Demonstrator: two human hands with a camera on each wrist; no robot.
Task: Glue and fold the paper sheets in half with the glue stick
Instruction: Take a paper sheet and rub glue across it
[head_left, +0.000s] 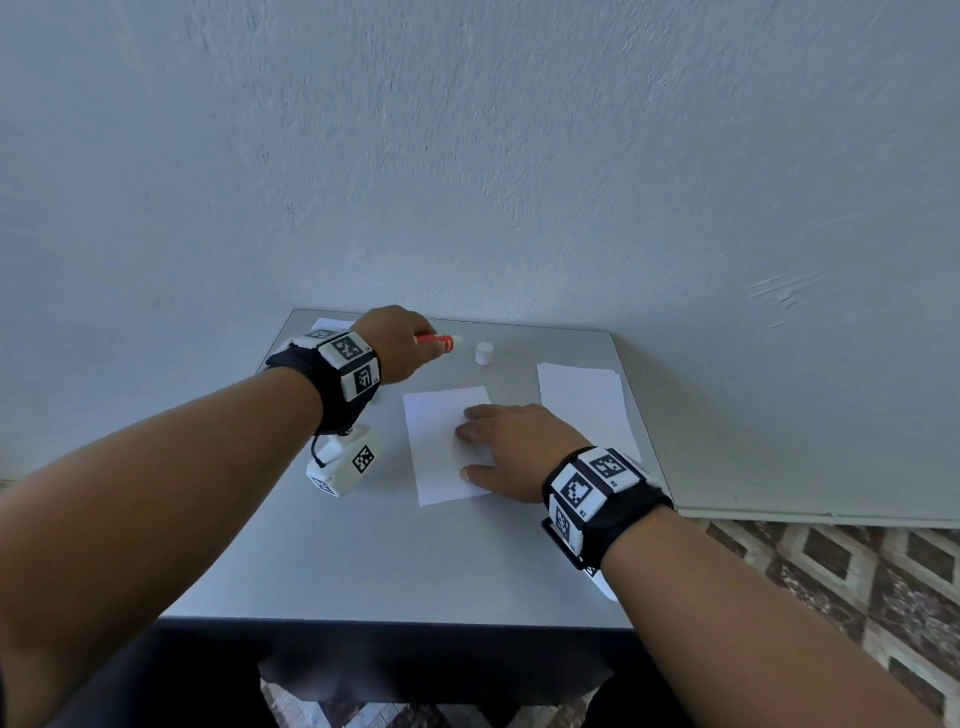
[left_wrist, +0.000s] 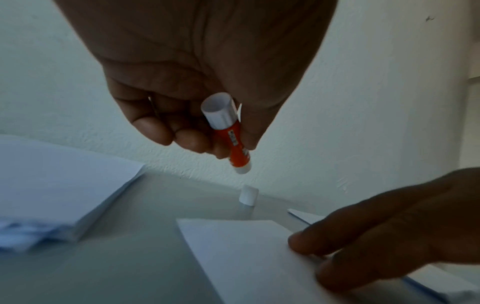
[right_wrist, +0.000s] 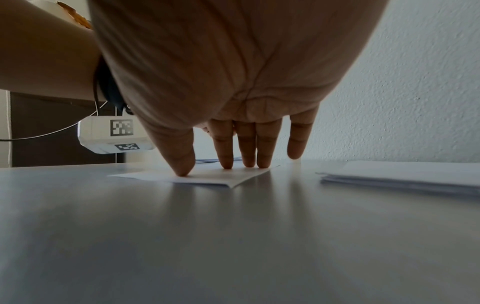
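Observation:
A white paper sheet (head_left: 441, 447) lies flat in the middle of the grey table (head_left: 395, 566). My right hand (head_left: 498, 452) presses on its right part with straight fingers (right_wrist: 226, 156). My left hand (head_left: 400, 338) is raised beyond the sheet's far left corner and grips an uncapped red glue stick (head_left: 440, 341), its white tip pointing right and down (left_wrist: 233, 139). The stick's white cap (head_left: 484, 353) stands upright on the table beyond the sheet (left_wrist: 248, 197).
A stack of white sheets (head_left: 582, 400) lies at the table's right edge. Another paper stack (left_wrist: 52, 185) sits at the far left corner. A wall rises right behind the table. Patterned floor shows to the right.

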